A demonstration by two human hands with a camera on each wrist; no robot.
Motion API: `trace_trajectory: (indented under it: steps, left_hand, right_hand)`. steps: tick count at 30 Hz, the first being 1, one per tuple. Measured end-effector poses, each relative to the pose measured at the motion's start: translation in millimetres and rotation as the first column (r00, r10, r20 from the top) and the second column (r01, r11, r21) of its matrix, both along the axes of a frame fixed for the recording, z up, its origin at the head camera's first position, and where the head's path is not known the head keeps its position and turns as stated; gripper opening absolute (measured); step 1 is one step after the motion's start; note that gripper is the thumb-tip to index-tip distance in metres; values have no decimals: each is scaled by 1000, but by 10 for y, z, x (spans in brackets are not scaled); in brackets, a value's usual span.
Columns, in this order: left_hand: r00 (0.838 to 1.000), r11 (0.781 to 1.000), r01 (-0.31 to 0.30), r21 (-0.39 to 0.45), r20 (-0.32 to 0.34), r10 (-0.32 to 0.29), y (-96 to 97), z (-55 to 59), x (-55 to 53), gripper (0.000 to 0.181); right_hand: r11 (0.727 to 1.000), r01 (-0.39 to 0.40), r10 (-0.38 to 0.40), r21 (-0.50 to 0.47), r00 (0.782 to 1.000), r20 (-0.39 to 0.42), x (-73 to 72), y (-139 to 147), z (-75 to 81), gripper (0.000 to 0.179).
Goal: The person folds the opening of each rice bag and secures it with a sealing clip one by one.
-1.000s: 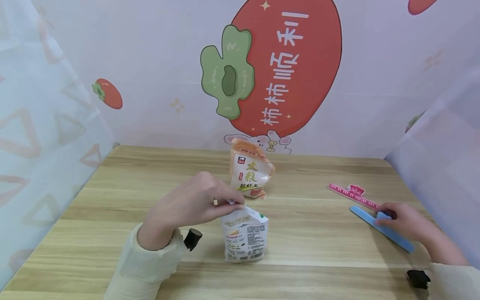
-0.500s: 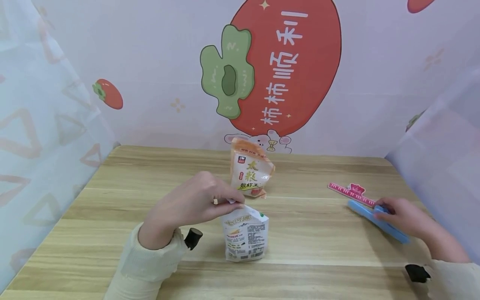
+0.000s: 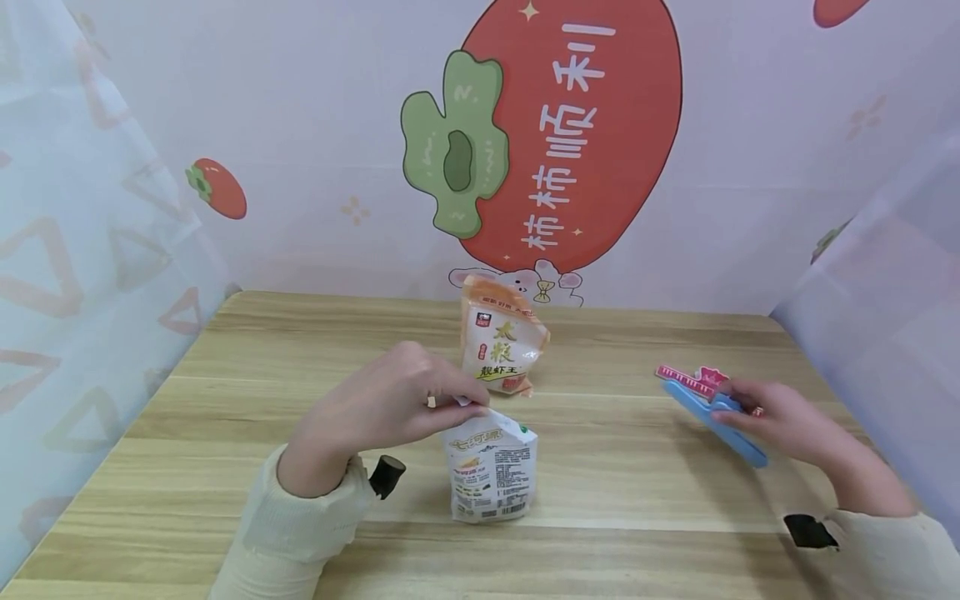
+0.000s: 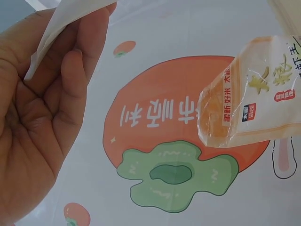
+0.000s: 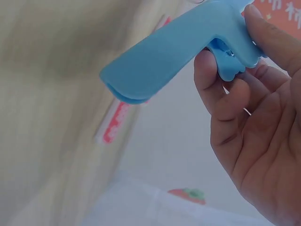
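My left hand [image 3: 382, 400] pinches the top edge of a small white printed food bag [image 3: 492, 475], which stands upright on the table. In the left wrist view, the bag's white edge [image 4: 61, 28] lies between thumb and fingers. At the right, my right hand [image 3: 783, 417] holds a long light-blue bag clip [image 3: 716, 421] by its handle tabs, raised above the table. The right wrist view shows the clip's long bar [image 5: 155, 56] with thumb and fingers on the tabs. Behind it lies a pink clip [image 3: 686, 381] with a piano-key pattern, partly hidden by the hand and blue clip.
An orange-and-white rice bag [image 3: 502, 346] stands upright behind the white bag, its top corner folded. The wooden table [image 3: 600, 542] ends at a back wall [image 3: 315, 100] of printed cloth, with cloth at both sides too.
My right hand has lifted the blue clip off the table and carried it left and slightly up. The left hand and white bag stay where they were.
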State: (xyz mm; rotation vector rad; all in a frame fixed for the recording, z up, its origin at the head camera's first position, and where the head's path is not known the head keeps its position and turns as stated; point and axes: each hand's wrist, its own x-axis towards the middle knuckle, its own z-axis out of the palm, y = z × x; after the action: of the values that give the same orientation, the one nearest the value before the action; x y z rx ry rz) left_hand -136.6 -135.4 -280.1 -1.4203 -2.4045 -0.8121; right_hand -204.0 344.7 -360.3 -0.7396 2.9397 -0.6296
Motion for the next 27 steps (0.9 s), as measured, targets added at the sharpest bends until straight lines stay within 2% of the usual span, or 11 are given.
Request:
trace_trajectory:
  steps: [18,23,27]
  left_hand:
    - [1000,1000,1,-6,11,-1,-9,-8,-17,8]
    - [1000,1000,11,2,5,-11,-9,-22,-26,8]
    - [1000,1000,16,17,1,-16,-10,-28,-34,7]
  right_hand:
    - [992,-86,80,-91,994,-76,143,-643,276,9]
    - [983,-113,100,-141,990,-101,177,-773,311,19]
    - [971,-163,145,-177,983,-111,178,-873,336,15]
